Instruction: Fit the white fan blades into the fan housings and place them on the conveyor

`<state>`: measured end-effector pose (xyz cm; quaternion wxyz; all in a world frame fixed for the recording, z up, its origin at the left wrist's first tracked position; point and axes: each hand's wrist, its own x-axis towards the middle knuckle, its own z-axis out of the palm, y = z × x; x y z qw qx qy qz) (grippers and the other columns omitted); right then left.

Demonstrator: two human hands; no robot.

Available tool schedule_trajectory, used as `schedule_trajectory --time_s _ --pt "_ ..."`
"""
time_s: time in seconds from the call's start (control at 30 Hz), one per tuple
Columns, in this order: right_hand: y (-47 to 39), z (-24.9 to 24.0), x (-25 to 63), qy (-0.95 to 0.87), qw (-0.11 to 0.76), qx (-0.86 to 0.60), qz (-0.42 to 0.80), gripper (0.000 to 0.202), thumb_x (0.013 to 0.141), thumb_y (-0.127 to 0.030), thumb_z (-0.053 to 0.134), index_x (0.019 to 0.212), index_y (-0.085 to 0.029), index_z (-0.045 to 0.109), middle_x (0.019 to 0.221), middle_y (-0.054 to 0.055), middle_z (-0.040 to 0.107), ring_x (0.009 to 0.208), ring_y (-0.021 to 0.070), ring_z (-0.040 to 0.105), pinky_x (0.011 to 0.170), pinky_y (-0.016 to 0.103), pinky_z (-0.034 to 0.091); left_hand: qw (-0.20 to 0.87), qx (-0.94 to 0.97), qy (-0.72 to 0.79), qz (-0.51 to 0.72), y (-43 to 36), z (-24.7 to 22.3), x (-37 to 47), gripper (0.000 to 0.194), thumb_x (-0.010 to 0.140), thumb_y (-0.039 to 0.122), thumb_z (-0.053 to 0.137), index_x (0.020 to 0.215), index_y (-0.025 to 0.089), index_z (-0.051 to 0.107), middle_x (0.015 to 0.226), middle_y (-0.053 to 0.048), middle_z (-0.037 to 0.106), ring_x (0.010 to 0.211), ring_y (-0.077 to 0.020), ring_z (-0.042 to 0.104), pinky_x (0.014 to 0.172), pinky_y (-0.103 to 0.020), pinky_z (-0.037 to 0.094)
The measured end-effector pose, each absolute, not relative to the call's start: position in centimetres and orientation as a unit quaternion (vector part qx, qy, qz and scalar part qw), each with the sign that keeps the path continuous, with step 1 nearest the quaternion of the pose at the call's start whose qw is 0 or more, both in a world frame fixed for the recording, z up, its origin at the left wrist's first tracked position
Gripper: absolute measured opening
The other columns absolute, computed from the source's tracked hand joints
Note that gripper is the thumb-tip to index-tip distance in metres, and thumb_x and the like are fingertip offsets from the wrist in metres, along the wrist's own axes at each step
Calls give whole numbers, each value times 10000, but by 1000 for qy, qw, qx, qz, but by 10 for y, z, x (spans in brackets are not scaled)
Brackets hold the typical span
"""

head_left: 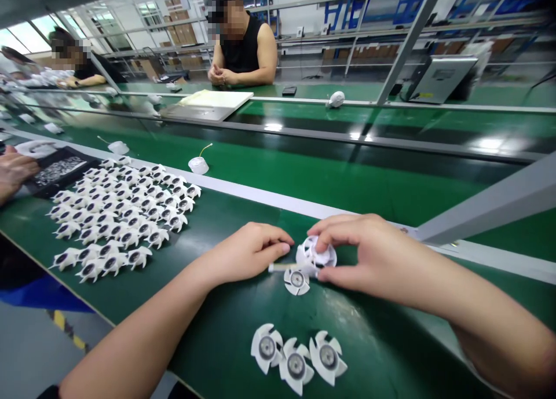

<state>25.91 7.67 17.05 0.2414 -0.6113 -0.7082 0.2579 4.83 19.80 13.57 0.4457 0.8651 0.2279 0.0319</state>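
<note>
My right hand point(351, 248) grips a white slotted fan housing point(311, 256) between thumb and fingers, low over the green bench. A small white fan wheel point(296, 279) with a grey centre lies just below the housing, partly overlapped by it. My left hand point(256, 251) is left of the housing, thumb and forefinger close together near a short pale strip point(282, 267) that sticks out from the housing; whether it touches the strip is unclear. Nearer to me, three white fan wheels point(296, 365) lie side by side, grey centres up.
Rows of several white fan wheels point(125, 211) cover the bench at left. Another person's hand point(15, 170) is beside a black printed sheet point(63, 170). Beyond a pale rail point(260, 197), a white part with a wire point(198, 165) sits on green. A grey post point(490, 196) slants at right.
</note>
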Motion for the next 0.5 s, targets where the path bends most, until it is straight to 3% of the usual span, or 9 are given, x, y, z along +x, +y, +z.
schedule_trajectory --time_s 0.13,0.27,0.5 --pt "69 173 240 -731 215 -560 326 113 721 -207 755 811 -238 694 1155 -16 663 1018 150 636 881 228 476 536 802 261 44 205 138 46 281 949 407 546 998 169 686 818 -9 638 722 -140 539 642 -249 402" --pt "72 161 227 -744 185 -563 308 99 750 -119 677 789 -205 705 1026 24 682 950 184 650 840 268 500 607 757 242 -1 207 139 44 287 879 427 646 901 141 646 732 14 574 646 -110 469 589 -233 360" --pt "81 161 215 -710 151 -602 333 127 738 -95 690 812 -187 736 1049 63 709 952 234 669 861 322 514 557 786 262 -60 207 129 40 374 793 503 736 926 165 646 647 57 469 579 -96 392 521 -224 299"
